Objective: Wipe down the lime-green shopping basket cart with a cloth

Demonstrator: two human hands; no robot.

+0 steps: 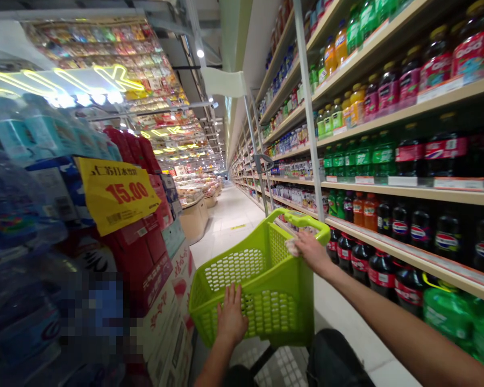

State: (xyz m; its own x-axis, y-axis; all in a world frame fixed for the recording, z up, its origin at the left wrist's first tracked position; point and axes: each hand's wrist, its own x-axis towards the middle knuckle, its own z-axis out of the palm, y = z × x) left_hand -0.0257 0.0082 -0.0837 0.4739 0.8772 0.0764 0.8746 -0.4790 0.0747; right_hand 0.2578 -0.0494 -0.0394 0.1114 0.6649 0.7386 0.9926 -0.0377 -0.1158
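A lime-green plastic shopping cart [294,306] with perforated sides stands right in front of me, turned at an angle in the aisle. My left hand [230,317] lies against its near side wall, fingers stretched up toward the rim. At the handle end, my right hand [310,248] has its fingers closed around a small crumpled white cloth [292,246], pressed against the upper edge below the handle [320,224]. Whether the cloth is paper or fabric I cannot tell. The part of the basket's interior that shows holds no visible goods.
Shelves of soda bottles [383,148] line the right side. Close on the left, drink cartons [145,263] and bottles are stacked high, with a yellow price sign [119,193] sticking out. The tiled aisle [226,207] runs ahead past wooden display counters [194,217].
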